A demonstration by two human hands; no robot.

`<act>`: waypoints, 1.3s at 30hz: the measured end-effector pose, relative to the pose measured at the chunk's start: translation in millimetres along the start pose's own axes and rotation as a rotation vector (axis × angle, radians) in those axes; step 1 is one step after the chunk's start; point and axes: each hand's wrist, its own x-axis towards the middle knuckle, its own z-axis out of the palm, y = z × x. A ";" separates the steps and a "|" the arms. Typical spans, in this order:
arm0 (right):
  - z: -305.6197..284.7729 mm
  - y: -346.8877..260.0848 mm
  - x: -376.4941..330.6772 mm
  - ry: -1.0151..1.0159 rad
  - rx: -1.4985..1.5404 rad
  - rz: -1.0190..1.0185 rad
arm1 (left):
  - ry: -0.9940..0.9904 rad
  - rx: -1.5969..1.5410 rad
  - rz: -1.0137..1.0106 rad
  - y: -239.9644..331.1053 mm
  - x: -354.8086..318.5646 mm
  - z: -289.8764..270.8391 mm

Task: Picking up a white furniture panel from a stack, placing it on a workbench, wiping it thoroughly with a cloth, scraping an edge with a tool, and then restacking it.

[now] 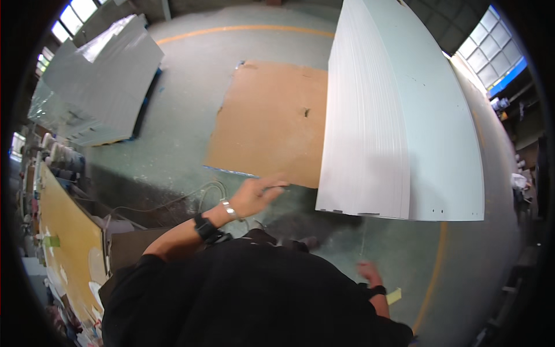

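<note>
My left hand (258, 195) reaches forward over the floor, near the front edge of a flat brown board (272, 121). Its fingers are curled together around what may be a small dark thing, slightly blurred. A metal bracelet (229, 210) and a black watch (209, 229) are on that arm. Lower right, my right hand (369, 270) is closed beside my body, with a faint thin line above it that I cannot make out. Ahead of it stands a tall stack of white sheets (364, 144) with a pale top face (442, 144); neither hand touches it.
At the far left stands a plastic-wrapped block (104, 81) on a blue pallet (147, 104). A yellowish panel (69, 248) leans at near left, close to a hose (167, 202). A pale yellow strip (395, 296) shows by my right wrist. Orange lines (435, 277) mark the floor.
</note>
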 end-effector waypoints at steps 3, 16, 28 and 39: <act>73.2 -97.2 22.6 -0.428 -0.371 -0.406 | 0.156 -0.130 -0.028 -91.5 -23.0 -38.5; 64.0 -440.2 134.6 -0.195 -0.321 -0.665 | 0.499 0.030 -0.008 -204.9 -45.7 -134.5; 164.5 -694.8 222.6 -0.590 -0.584 -0.825 | 1.356 0.183 -0.564 -259.9 -177.4 -224.5; 260.3 -792.8 217.2 -0.604 -1.047 -0.931 | 1.878 0.440 -0.729 -316.2 -304.1 -322.1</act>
